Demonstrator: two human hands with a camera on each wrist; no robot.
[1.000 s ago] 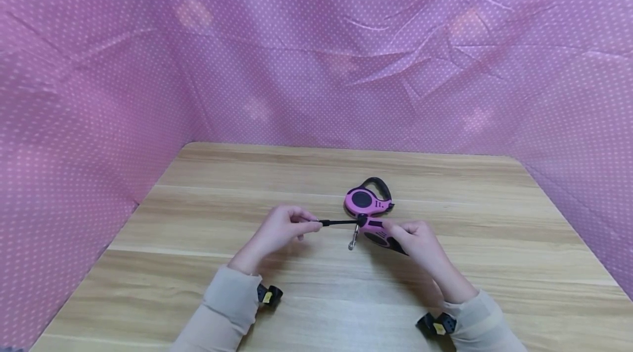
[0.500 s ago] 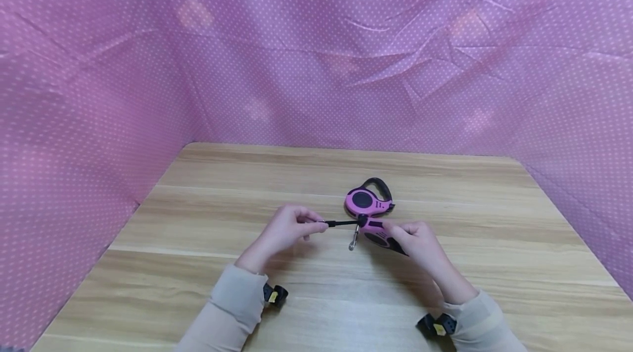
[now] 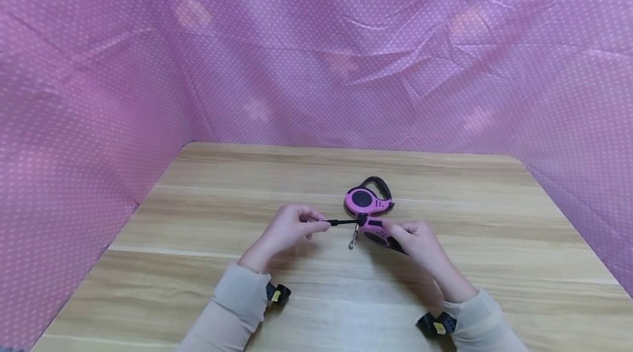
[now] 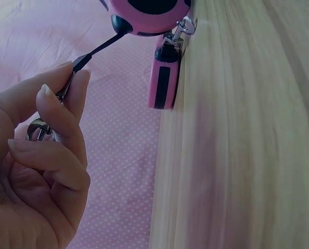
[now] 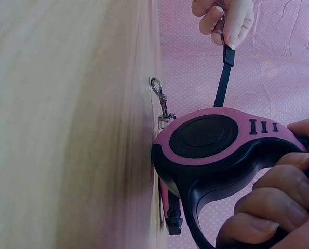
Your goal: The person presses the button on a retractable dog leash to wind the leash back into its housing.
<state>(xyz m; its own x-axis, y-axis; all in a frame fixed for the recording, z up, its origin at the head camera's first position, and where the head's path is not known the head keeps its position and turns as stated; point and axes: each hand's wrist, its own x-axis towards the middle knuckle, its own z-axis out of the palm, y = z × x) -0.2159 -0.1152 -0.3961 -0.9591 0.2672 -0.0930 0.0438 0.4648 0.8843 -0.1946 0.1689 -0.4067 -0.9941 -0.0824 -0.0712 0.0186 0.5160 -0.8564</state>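
My right hand (image 3: 420,245) grips the black handle of a pink and black retractable dog leash (image 5: 206,137), its fingers curled through the loop in the right wrist view. The left hand (image 3: 289,231) pinches the metal clip (image 4: 38,128) of this leash between thumb and fingers, partly hidden by them. A short black strap (image 3: 343,222) runs taut from there to the housing. Just behind, a second leash of the same kind (image 3: 363,199) lies on the table, with its metal clip (image 3: 353,239) beside the held one.
The wood-grain table (image 3: 237,171) spreads around both hands. Pink dotted cloth (image 3: 316,66) hangs behind it and along both sides. Black wrist cameras (image 3: 279,294) sit on the cuffs of the light sleeves (image 3: 239,297).
My left hand has moved slightly right, toward the housing, and the visible strap has become shorter. The right hand and the second leash have stayed in place.
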